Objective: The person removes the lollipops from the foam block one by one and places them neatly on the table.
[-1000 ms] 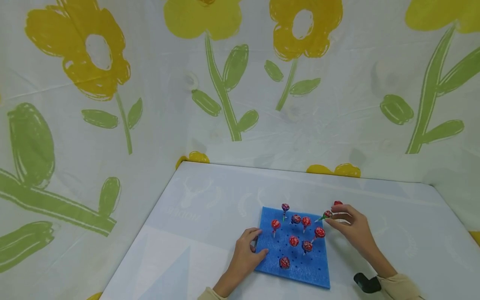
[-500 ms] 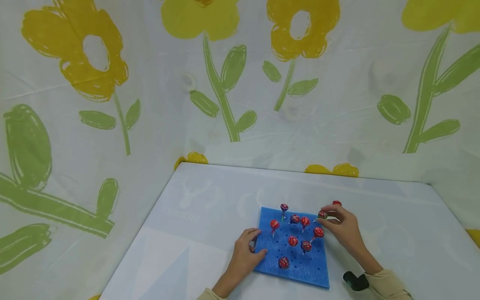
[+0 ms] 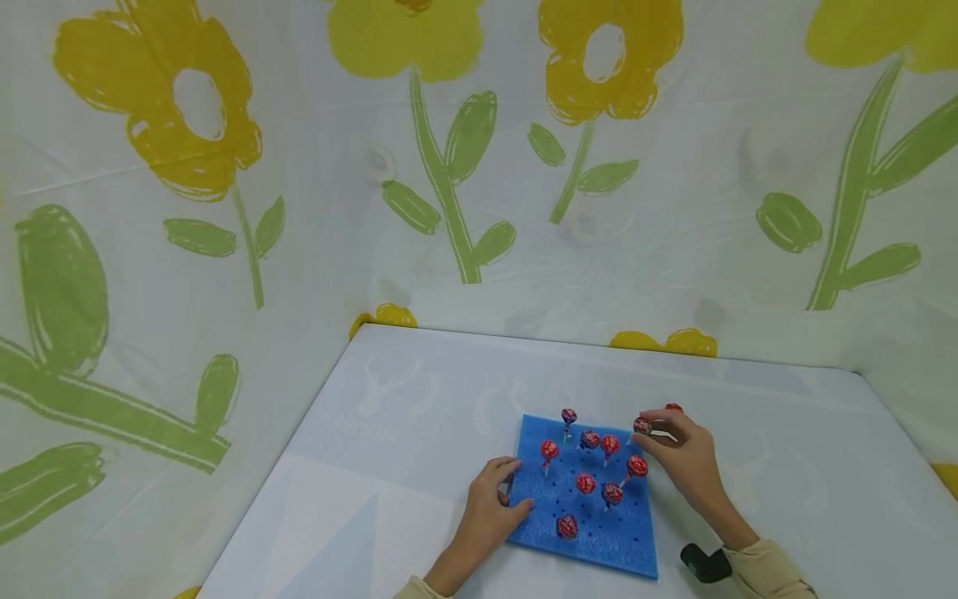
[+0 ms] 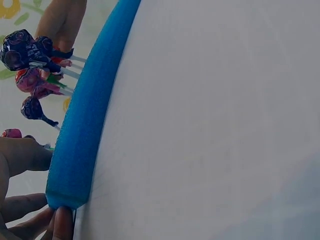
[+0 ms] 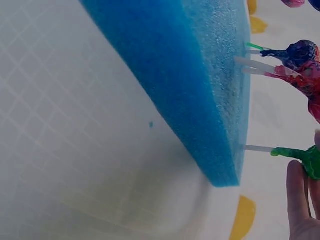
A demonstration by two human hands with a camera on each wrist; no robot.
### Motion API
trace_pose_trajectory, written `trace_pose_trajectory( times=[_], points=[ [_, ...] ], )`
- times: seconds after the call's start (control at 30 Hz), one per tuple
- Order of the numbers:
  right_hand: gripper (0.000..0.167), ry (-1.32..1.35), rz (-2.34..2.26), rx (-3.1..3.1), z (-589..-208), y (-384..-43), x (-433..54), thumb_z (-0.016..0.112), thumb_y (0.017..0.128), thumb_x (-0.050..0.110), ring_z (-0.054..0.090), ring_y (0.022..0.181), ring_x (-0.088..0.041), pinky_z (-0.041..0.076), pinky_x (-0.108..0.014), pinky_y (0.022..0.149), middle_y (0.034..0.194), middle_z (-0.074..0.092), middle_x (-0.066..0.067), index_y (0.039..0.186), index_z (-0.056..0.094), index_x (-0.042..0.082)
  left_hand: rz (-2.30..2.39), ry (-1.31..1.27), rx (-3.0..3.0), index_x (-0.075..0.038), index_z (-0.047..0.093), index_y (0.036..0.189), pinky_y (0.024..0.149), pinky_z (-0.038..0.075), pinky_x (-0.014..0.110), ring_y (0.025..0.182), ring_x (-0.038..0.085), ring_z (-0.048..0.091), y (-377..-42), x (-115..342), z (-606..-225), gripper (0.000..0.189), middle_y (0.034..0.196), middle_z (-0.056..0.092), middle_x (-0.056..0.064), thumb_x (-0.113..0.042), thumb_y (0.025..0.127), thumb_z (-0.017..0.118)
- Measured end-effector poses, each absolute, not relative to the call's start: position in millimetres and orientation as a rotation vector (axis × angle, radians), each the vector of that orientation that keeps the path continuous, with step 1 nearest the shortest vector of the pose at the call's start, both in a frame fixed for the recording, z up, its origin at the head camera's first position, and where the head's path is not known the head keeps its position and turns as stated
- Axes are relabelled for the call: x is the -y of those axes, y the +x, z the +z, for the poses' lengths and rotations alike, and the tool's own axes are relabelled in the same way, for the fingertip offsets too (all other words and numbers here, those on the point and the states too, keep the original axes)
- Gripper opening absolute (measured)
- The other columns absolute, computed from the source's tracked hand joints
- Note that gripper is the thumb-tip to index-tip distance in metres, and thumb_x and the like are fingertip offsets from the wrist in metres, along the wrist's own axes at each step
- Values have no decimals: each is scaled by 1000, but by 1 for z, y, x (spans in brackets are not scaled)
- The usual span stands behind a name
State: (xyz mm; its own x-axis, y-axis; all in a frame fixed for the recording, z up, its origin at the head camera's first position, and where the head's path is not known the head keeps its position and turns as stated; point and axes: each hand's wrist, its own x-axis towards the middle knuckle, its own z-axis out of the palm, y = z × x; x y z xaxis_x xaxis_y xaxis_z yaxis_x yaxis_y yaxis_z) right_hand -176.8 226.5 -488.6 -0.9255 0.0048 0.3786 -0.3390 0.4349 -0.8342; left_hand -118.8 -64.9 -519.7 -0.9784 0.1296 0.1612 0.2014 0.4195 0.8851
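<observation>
A blue foam board [image 3: 546,474] with small holes lies on the table. Several wrapped lollipops stand in it on white sticks, among them a red lollipop [image 3: 550,450] and a dark one [image 3: 569,415]. My left hand [image 3: 482,503] holds the board's left edge, thumb over the top face and fingertips [image 4: 62,222] against the side. At the back right corner, my right hand [image 3: 688,453] pinches a red-and-green lollipop [image 3: 642,426] by its head. Its green wrapper [image 5: 295,154] shows in the right wrist view, where the stick meets the foam; how deep it sits I cannot tell.
Behind the right hand, another red lollipop [image 3: 674,408] is partly hidden. The white table [image 3: 419,399] runs back to a flower-print curtain [image 3: 314,208]. A black device [image 3: 705,564] sits at the right wrist.
My right hand has moved slightly left with the lollipop, bringing its stick to the board's back right corner and standing it more upright. The left hand has kept its hold on the board.
</observation>
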Motion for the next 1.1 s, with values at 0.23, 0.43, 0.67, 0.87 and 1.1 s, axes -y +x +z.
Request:
trace_pose_trajectory(
  times=[0.23, 0.43, 0.67, 0.87, 1.1],
  points=[
    [28, 376, 1439, 2335, -501, -189, -242, 73, 83, 14, 60, 93, -3, 47, -12, 74, 101, 62, -2, 108, 63, 13, -1633, -284, 2600, 3, 60, 120, 66, 48, 22, 90, 14, 55, -118, 65, -520, 51, 122, 56, 10, -10, 74, 77],
    [29, 365, 1435, 2319, -473, -178, -239, 72, 83, 12, 60, 91, -5, 47, -11, 74, 101, 63, -8, 110, 63, 6, -1651, -277, 2597, 3, 60, 120, 66, 48, 22, 91, 14, 55, -118, 64, -519, 51, 121, 56, 10, -10, 74, 78],
    [33, 326, 1453, 2284, -493, -190, -261, 73, 82, 7, 59, 93, -8, 46, -10, 74, 105, 63, -5, 114, 64, 8, -1655, -278, 2600, 3, 60, 120, 66, 48, 22, 88, 13, 55, -118, 64, -517, 51, 121, 56, 10, -9, 73, 78],
    [33, 289, 1448, 2267, -488, -190, -266, 72, 82, 7, 60, 92, -7, 45, -9, 74, 104, 64, -7, 114, 64, 4, -1648, -278, 2600, 3, 61, 119, 66, 48, 22, 89, 13, 55, -118, 64, -517, 51, 121, 56, 10, -9, 73, 78],
    [30, 182, 1361, 2332, -447, -172, -255, 71, 83, 5, 57, 89, 4, 44, -7, 74, 103, 63, -11, 111, 63, -1, -1649, -271, 2597, 2, 61, 119, 66, 48, 22, 91, 15, 55, -119, 64, -519, 51, 121, 56, 9, -9, 73, 78]
  ],
)
